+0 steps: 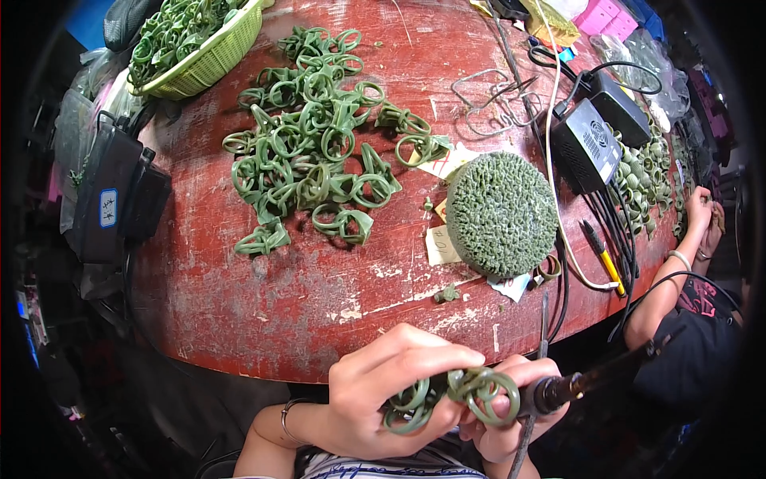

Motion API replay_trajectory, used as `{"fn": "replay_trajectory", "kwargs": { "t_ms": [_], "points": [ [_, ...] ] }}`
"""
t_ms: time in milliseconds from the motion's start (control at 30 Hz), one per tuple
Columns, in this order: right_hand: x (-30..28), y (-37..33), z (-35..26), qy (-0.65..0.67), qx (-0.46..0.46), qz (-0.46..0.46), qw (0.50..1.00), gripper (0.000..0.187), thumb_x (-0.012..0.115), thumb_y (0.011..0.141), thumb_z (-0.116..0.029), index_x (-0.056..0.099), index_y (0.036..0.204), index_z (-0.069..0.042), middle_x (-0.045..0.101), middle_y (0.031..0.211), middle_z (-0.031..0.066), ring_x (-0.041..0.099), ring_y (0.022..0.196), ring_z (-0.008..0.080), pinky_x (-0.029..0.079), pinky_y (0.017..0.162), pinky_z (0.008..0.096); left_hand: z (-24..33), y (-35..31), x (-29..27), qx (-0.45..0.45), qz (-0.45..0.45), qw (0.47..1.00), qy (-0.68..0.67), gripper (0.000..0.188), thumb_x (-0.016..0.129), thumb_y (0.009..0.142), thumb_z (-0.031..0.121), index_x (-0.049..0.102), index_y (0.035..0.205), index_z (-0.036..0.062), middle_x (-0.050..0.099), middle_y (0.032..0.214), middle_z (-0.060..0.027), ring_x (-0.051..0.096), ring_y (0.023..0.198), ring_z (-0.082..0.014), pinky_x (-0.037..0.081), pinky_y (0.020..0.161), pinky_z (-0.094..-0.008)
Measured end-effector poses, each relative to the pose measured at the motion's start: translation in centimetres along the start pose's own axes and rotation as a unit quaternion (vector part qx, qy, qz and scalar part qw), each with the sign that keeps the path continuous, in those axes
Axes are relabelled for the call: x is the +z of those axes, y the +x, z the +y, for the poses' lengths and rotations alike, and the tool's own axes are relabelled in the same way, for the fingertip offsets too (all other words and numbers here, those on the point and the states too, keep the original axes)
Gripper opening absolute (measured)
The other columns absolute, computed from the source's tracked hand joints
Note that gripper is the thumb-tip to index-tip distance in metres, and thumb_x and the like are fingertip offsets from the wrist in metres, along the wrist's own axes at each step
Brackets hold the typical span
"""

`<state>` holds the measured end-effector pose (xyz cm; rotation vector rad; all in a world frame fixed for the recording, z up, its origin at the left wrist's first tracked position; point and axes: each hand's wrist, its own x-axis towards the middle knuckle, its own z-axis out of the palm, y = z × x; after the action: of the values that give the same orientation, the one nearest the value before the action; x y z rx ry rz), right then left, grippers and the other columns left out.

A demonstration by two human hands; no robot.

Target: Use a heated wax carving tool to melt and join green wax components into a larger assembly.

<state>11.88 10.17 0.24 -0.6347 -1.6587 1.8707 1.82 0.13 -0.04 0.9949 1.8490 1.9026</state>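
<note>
My left hand [391,383], with a bracelet at its wrist, curls around green wax ring pieces [411,407]. Another cluster of linked green rings [483,393] sits between the fingertips of both hands. My right hand [519,411] is closed around a thin metal rod [544,319] that runs up past its fingers. Against the same hand lies a dark tool [570,387] with a round collar, pointing to the right; how it is held is partly hidden. Beyond my hands, a loose heap of similar green rings [319,152] covers the table.
On the red worn table [239,303] stands a round, rough green block [503,214] over paper slips. A yellow-green basket [203,56] of rings is far left, near a black box [112,199]. Black power adapters [590,144], cables and a yellow pen [608,263] lie right, near another person's arm [678,259].
</note>
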Motion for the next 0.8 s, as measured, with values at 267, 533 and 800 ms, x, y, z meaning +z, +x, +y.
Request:
{"fn": "replay_trajectory", "kwargs": {
  "t_ms": [267,533,800],
  "points": [
    [0.3,-0.2,-0.5,-0.005,0.023,0.009,1.000,0.032,0.064,0.078,-0.023,0.040,0.080,-0.001,0.047,0.055,0.0088,0.043,0.033,0.0095,0.032,0.026,0.0195,0.0,0.0,-0.1,-0.026,-0.016,0.999,-0.031,0.030,0.064,0.077,0.021,0.059,0.091,-0.0047,0.059,0.084,-0.0140,0.060,0.075,-0.0212,0.049,0.066,-0.0294],
    [0.3,0.6,-0.3,-0.006,0.022,-0.007,1.000,0.034,0.063,0.080,-0.025,0.041,0.080,0.001,0.047,0.056,0.0081,0.046,0.034,0.0084,0.034,0.028,0.0191,-1.7,0.1,0.6,-0.102,-0.034,0.981,-0.162,0.023,0.066,0.074,0.007,0.059,0.094,-0.0019,0.059,0.086,-0.0128,0.057,0.078,-0.0165,0.046,0.071,-0.0271],
    [1.7,1.5,-1.1,0.052,0.040,-0.033,0.997,0.027,0.061,0.082,-0.020,0.045,0.081,0.001,0.048,0.057,0.0072,0.041,0.033,0.0063,0.029,0.027,0.0180,-0.7,0.2,0.5,-0.190,-0.004,0.956,-0.225,0.025,0.062,0.074,0.004,0.056,0.097,-0.0022,0.058,0.091,-0.0097,0.056,0.082,-0.0145,0.044,0.074,-0.0264]
  ]
}}
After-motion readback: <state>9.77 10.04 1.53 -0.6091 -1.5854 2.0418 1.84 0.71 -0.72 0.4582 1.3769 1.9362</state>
